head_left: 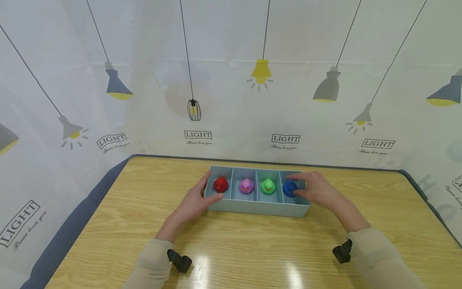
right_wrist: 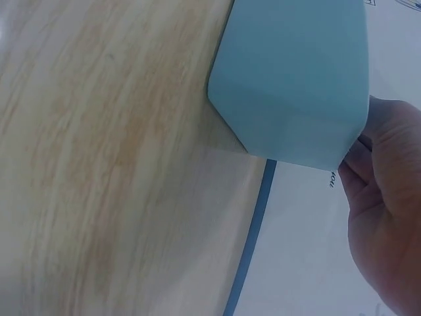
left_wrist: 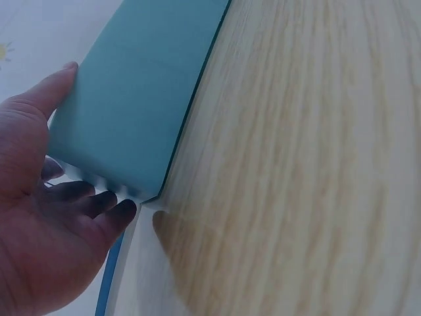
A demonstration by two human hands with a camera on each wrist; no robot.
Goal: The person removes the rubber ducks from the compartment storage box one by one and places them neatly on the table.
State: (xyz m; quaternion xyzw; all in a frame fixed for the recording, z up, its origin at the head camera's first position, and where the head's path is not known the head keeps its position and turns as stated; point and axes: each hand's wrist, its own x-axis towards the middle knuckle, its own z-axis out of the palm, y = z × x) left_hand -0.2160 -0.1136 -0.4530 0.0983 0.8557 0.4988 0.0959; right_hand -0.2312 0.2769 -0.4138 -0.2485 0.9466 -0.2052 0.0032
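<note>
A light blue tray (head_left: pixel 252 206) with four compartments stands on the wooden table. From left to right it holds a red duck (head_left: pixel 221 184), a pink duck (head_left: pixel 246 186), a green duck (head_left: pixel 268 186) and a blue duck (head_left: pixel 288 188). My left hand (head_left: pixel 203 193) grips the tray's left end, thumb on the front wall and fingers round the far side. My right hand (head_left: pixel 308 188) grips the right end and partly covers the blue duck's compartment. In the left wrist view the tray's wall (left_wrist: pixel 138 92) lies against the left hand (left_wrist: pixel 46 217). The right wrist view has the tray's end (right_wrist: pixel 296 72) beside the right hand (right_wrist: pixel 388 197).
The wooden table (head_left: pixel 252 249) has a dark blue edge (head_left: pixel 90 200) at the left and back. A white backdrop (head_left: pixel 231 100) printed with lamps stands close behind the tray. Black wrist cameras (head_left: pixel 179 261) (head_left: pixel 342 252) sit on both sleeves.
</note>
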